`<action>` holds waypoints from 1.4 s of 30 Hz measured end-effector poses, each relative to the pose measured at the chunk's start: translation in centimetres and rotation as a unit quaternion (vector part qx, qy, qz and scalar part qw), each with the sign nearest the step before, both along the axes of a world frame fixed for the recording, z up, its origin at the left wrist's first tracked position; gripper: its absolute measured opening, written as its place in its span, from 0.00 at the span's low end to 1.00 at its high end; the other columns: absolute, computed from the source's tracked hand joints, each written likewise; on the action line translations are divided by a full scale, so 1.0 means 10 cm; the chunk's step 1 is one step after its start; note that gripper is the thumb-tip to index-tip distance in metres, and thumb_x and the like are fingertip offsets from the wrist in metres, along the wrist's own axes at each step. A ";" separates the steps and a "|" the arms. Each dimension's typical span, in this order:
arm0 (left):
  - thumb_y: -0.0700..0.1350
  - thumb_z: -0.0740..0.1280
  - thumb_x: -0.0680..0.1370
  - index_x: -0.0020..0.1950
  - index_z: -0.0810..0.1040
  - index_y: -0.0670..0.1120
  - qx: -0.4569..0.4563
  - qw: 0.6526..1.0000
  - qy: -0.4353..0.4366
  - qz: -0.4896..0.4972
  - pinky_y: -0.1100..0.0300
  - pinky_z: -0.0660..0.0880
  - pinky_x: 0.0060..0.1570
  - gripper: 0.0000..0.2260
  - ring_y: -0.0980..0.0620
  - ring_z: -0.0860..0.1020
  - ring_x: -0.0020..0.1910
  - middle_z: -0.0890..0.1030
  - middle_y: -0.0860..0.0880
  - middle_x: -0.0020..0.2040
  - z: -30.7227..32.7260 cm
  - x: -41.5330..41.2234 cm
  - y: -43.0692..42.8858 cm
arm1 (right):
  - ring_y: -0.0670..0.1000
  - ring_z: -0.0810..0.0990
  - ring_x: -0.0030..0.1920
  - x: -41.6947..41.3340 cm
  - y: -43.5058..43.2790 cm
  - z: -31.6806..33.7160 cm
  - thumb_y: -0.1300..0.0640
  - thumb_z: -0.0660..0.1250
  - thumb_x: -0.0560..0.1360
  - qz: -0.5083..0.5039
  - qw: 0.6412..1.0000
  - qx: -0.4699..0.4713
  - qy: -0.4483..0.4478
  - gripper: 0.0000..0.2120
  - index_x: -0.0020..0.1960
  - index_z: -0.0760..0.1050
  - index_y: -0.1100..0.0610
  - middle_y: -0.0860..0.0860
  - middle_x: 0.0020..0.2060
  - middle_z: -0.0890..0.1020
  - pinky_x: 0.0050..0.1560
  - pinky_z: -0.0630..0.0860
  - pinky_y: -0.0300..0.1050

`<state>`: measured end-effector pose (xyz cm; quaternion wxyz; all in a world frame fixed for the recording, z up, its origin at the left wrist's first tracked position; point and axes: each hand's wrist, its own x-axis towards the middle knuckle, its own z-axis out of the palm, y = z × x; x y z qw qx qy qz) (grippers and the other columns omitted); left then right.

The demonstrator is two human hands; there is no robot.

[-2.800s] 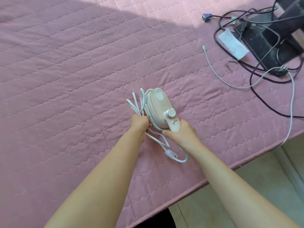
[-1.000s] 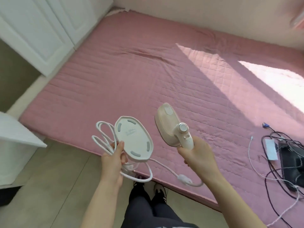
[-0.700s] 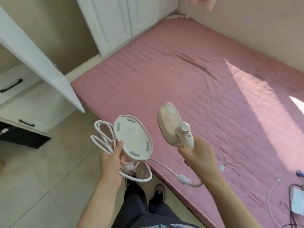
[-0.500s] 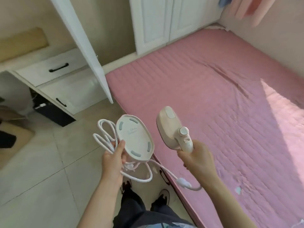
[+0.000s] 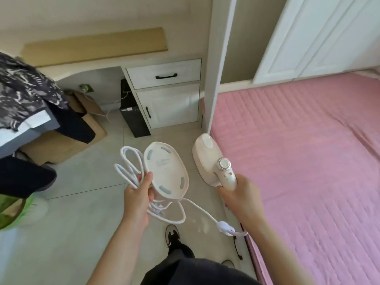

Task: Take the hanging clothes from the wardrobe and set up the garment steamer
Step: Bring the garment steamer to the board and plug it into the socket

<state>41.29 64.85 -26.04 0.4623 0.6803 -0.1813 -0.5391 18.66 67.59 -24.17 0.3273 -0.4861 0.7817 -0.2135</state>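
Lifted off the pink bed (image 5: 308, 171) where it lay 2.8 s ago, the garment steamer (image 5: 207, 161) is now carried in the air over the tiled floor (image 5: 72, 212), just beside the bed's edge. The view has swung toward the drawer unit (image 5: 164, 93). Right hand (image 5: 240, 200): fingers clamped round the steamer's handle, its head pointing away from the person. Left hand (image 5: 136, 196): fingers and thumb clamped on the oval base (image 5: 166, 171), underside toward the camera, together with the looped white cord (image 5: 128, 167). One slack run of cord hangs between the hands and reaches the handle. Step in hand, as judged: carrying the set to a place for assembly. Keep the loops gathered so none trails on the floor. Stand the base flat first, then seat the steamer and uncoil the cord.
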 end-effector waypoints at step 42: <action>0.41 0.69 0.76 0.55 0.80 0.43 -0.045 0.994 -0.015 0.103 0.54 0.79 0.45 0.08 0.47 0.82 0.48 0.84 0.45 0.49 0.38 1.15 -4.94 | 0.55 0.82 0.35 1.22 -5.14 0.29 0.53 0.66 0.68 0.058 0.997 0.018 -0.055 0.08 0.38 0.71 0.57 0.53 0.31 0.79 0.36 0.78 0.47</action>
